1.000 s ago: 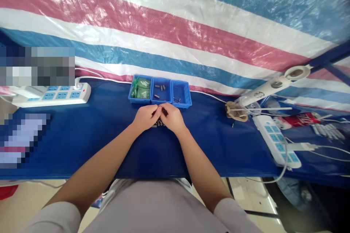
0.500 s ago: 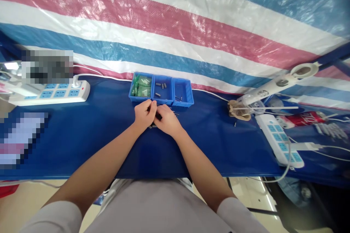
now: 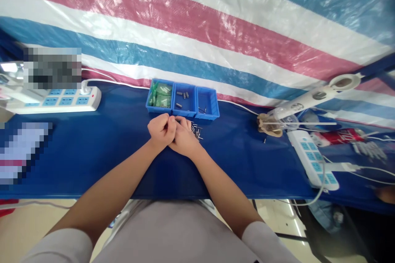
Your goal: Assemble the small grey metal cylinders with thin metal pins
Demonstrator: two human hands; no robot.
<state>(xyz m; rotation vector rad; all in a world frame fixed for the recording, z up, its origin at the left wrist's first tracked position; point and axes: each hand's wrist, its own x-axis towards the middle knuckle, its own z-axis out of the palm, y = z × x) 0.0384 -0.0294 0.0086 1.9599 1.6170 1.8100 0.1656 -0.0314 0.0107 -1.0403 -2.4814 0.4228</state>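
My left hand (image 3: 161,131) and my right hand (image 3: 182,136) meet in front of three joined blue bins, fingers curled together. Whatever is between the fingers is hidden; only a small dark patch shows at the right fingertips. Just right of my right hand lies a pile of small metal screws or pins (image 3: 196,130). Green plastic packets fill the left bin (image 3: 159,109). Several short grey metal cylinders (image 3: 184,95) lie in the middle bin (image 3: 184,112). A few thin metal pieces (image 3: 203,110) rest in the right bin (image 3: 210,116).
On the blue table (image 3: 92,148), a white power strip (image 3: 58,109) stands at left near a blurred-out phone-like shape. Rightward are a brown-rimmed clear container (image 3: 270,126), a lone screw (image 3: 264,141), another power strip (image 3: 313,160) and a red packet (image 3: 339,136). Striped sheeting (image 3: 185,20) hangs behind.
My right hand has shifted slightly left and down, closer against my left, uncovering more of the metal pile. The dark thing between the fingers is now mostly hidden.
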